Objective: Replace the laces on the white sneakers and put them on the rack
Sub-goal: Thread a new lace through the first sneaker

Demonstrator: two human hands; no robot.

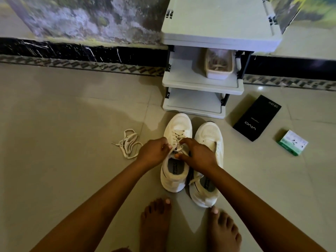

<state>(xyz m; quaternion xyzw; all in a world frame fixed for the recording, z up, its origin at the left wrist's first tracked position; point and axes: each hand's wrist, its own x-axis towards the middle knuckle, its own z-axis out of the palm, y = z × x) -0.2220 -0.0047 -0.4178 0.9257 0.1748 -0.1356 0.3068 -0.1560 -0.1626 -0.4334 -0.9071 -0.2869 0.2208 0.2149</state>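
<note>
Tile floor [72, 110], grey rack [201, 82] against mottled wall [87, 17]

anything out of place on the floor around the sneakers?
Yes. A loose lace lies tangled on the tiles left of the sneakers. A black box and a small green box lie on the floor right of the rack.

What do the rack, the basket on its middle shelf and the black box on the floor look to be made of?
Rack: likely matte grey-white plastic shelves with dark corner posts. Basket: pale, probably moulded plastic or weave; too blurred to tell. Black box: apparently smooth printed cardboard, sharp edges, white lettering.
</note>
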